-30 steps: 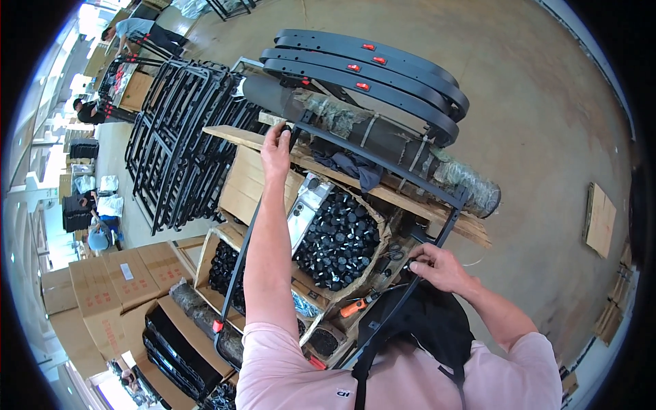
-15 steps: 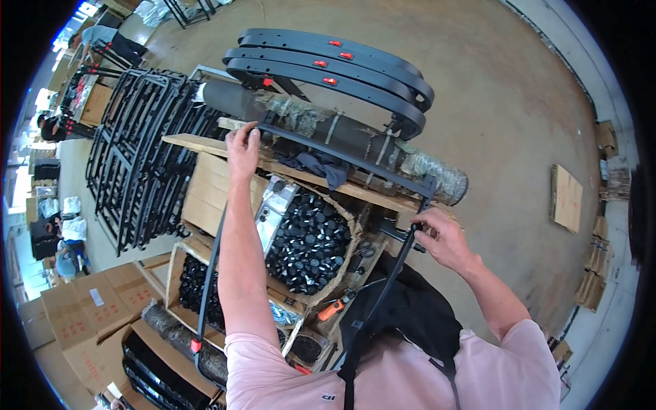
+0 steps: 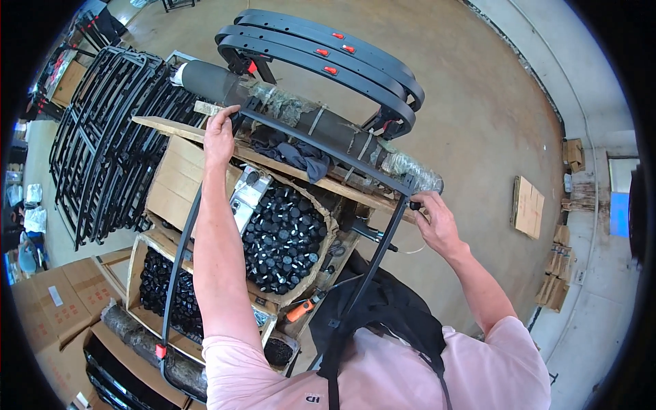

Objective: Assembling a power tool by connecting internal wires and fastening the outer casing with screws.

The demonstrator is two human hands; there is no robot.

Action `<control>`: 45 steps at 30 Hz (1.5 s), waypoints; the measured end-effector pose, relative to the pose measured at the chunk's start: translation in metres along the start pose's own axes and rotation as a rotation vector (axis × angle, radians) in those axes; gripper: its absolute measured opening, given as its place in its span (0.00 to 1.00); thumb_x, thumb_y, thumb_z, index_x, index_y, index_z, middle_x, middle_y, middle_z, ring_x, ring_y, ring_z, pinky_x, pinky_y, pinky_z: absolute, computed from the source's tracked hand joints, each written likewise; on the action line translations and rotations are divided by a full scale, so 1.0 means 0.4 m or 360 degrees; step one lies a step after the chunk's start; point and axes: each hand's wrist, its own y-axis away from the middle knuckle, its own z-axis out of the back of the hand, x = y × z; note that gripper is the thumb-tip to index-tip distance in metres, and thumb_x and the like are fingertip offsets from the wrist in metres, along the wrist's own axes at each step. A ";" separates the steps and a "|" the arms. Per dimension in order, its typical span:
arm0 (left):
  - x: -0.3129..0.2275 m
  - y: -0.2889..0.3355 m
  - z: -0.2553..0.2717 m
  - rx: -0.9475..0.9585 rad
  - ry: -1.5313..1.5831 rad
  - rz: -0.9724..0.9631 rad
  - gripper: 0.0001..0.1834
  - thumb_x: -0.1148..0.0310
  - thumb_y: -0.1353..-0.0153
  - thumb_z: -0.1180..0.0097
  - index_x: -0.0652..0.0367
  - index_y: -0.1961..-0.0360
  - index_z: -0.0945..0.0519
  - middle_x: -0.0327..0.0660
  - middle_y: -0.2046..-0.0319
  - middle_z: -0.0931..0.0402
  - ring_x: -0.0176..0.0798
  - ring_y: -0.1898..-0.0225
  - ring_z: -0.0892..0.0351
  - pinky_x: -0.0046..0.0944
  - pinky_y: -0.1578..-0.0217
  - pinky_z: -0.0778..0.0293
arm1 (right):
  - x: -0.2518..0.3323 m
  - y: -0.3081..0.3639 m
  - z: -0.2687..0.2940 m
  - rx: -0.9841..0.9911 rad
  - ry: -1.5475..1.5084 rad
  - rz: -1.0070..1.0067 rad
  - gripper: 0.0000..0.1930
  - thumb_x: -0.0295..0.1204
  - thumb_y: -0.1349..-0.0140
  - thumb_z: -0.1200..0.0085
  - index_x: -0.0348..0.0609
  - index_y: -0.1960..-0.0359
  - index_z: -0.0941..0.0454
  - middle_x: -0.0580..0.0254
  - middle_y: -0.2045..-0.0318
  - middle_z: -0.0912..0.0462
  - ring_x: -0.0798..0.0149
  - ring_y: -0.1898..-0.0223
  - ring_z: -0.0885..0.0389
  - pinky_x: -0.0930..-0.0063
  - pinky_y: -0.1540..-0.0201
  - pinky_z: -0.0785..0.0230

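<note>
As the left hand (image 3: 219, 141) curls at the black tubular metal frame (image 3: 328, 151) mid-picture, hold unclear, the right hand (image 3: 438, 221) pinches a round black knob (image 3: 415, 205). Fitting it seems the step, calling next for alignment.

1. Frame (image 3: 376, 253): smooth, matt black metal.
2. Knob (image 3: 415, 206) at its far right corner: black, probably plastic, though small in view.
3. Heaped caps (image 3: 283, 236): black plastic with shiny metal studs.
4. Far roll (image 3: 205, 80): smooth grey covering, wrinkled glossy film (image 3: 411, 169) on its right end.
5. Plank (image 3: 167, 126): bare, rough wood.
6. Rag (image 3: 307, 160): crumpled dark cloth.
7. Left carton (image 3: 75, 301): matt brown cardboard.
8. Floor (image 3: 471, 137): smooth, slightly glossy.
</note>
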 end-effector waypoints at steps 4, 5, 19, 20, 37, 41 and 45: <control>0.009 -0.005 0.000 -0.0128 -0.0285 -0.0090 0.17 0.70 0.20 0.55 0.49 0.41 0.14 0.44 0.45 0.15 0.44 0.40 0.18 0.40 0.37 0.28 | -0.001 -0.020 -0.008 0.0075 0.0075 0.0080 0.16 0.19 0.38 0.41 0.40 0.47 0.22 0.52 0.49 0.20 0.46 0.49 0.17 0.56 0.46 0.21; 0.019 -0.006 0.002 -0.0161 -0.0222 -0.0081 0.17 0.70 0.20 0.55 0.48 0.41 0.15 0.43 0.46 0.15 0.44 0.41 0.18 0.40 0.37 0.27 | -0.001 -0.026 -0.012 0.0076 0.0145 0.0136 0.16 0.20 0.38 0.40 0.40 0.48 0.22 0.52 0.50 0.20 0.45 0.50 0.17 0.55 0.47 0.21; 0.024 0.001 0.012 -0.0175 -0.0179 0.0060 0.18 0.62 0.29 0.37 0.44 0.40 0.15 0.41 0.51 0.18 0.37 0.53 0.17 0.41 0.46 0.23 | 0.035 -0.068 -0.024 0.0148 0.0615 0.0008 0.14 0.37 0.30 0.40 0.43 0.49 0.20 0.49 0.62 0.13 0.42 0.63 0.13 0.50 0.60 0.18; 0.029 0.001 0.012 -0.0174 -0.0035 0.0070 0.18 0.63 0.29 0.38 0.44 0.39 0.15 0.42 0.50 0.17 0.36 0.53 0.17 0.40 0.46 0.23 | 0.028 -0.072 -0.030 0.0141 0.0648 0.0014 0.13 0.38 0.29 0.41 0.44 0.50 0.20 0.49 0.64 0.13 0.42 0.64 0.12 0.49 0.61 0.19; 0.040 0.016 0.015 -0.0274 -0.0065 0.0074 0.19 0.58 0.29 0.40 0.38 0.38 0.17 0.38 0.44 0.15 0.45 0.47 0.15 0.43 0.42 0.23 | 0.094 -0.133 0.012 0.0845 0.1222 -0.0212 0.25 0.49 0.30 0.42 0.35 0.53 0.26 0.41 0.70 0.13 0.38 0.64 0.11 0.46 0.61 0.19; -0.036 0.030 -0.008 -0.0226 -0.0518 0.0115 0.19 0.51 0.30 0.37 0.38 0.40 0.16 0.42 0.46 0.21 0.43 0.51 0.17 0.45 0.44 0.23 | 0.100 -0.097 0.009 0.0631 0.1271 -0.0028 0.26 0.53 0.35 0.38 0.36 0.60 0.20 0.44 0.70 0.12 0.41 0.65 0.10 0.48 0.62 0.18; -0.014 0.031 0.011 -0.0197 -0.0358 0.0147 0.18 0.55 0.30 0.38 0.37 0.41 0.15 0.39 0.39 0.19 0.48 0.41 0.18 0.47 0.39 0.24 | 0.120 -0.127 0.036 0.1120 0.1576 -0.0082 0.24 0.49 0.38 0.36 0.38 0.59 0.21 0.46 0.69 0.11 0.42 0.64 0.10 0.50 0.61 0.17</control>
